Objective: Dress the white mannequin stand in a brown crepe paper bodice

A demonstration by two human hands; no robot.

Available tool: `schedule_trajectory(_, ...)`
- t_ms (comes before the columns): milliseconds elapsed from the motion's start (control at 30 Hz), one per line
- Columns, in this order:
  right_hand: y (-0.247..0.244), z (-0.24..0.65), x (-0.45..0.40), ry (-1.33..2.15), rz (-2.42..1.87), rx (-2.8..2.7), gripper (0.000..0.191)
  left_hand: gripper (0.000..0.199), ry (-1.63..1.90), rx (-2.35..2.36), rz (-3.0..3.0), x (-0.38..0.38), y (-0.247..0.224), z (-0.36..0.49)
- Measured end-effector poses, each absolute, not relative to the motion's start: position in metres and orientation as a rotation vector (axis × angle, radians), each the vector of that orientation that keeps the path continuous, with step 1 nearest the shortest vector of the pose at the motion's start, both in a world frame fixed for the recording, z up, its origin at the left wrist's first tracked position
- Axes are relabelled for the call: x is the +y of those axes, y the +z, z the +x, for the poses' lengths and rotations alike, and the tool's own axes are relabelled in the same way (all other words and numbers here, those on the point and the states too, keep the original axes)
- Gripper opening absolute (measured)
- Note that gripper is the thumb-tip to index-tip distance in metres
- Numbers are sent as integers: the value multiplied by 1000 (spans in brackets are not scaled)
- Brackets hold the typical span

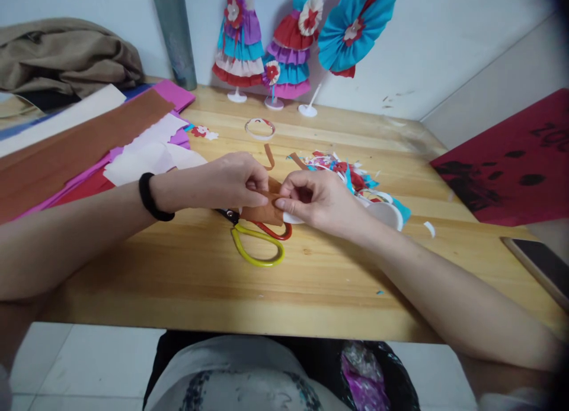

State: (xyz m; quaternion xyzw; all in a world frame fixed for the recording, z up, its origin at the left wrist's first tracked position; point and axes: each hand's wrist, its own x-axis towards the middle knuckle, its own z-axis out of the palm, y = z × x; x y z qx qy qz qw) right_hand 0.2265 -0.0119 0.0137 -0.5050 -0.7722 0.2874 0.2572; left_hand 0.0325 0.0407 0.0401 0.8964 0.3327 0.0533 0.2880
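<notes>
Between my two hands is a small piece of brown crepe paper [264, 214], raised just over the table. My left hand [240, 178] pinches its upper left part with thumb and forefinger. Close beside it, my right hand [315, 198] pinches the paper's right edge, the fingertips nearly touching those of the left. Under the paper lie scissors [259, 263] with one yellow and one red handle loop; the blades are partly hidden by my left hand. A white round piece shows partly beneath my right hand.
Brown, white, pink and red paper sheets [84, 139] are stacked at the left. Colourful scraps [344, 171] lie behind my right hand, with a roll of tape [260, 128] farther back. Paper dress figures [240, 43] and a bottle [175, 37] line the wall. A phone [540, 265] rests at right.
</notes>
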Motion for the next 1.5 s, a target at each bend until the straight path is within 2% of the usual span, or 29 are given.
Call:
schedule_trajectory(267,12,226,-11,756,-1386,-2093,27,15,158,916,2341,41,40,35)
schedule_trajectory(467,13,224,-13,683,-1391,-2134,22,15,58,979,2302,42,40,34)
schedule_trajectory(833,10,221,-14,645,-1445,-2075,13,13,182,1064,2377,37,39,38)
schedule_trajectory(1167,5,221,-15,584,-1321,-2062,9,16,216,946,2446,39,35,33)
schedule_trajectory(1300,4,221,-17,413,-1273,-2125,6,17,251,910,2499,38,35,33)
schedule_trajectory(1433,2,222,-20,71,-1216,-2210,21,19,269,901,2547,35,35,32)
schedule_trajectory(1500,0,222,-20,-22,-1171,-2252,15,20,243,928,2541,34,36,33)
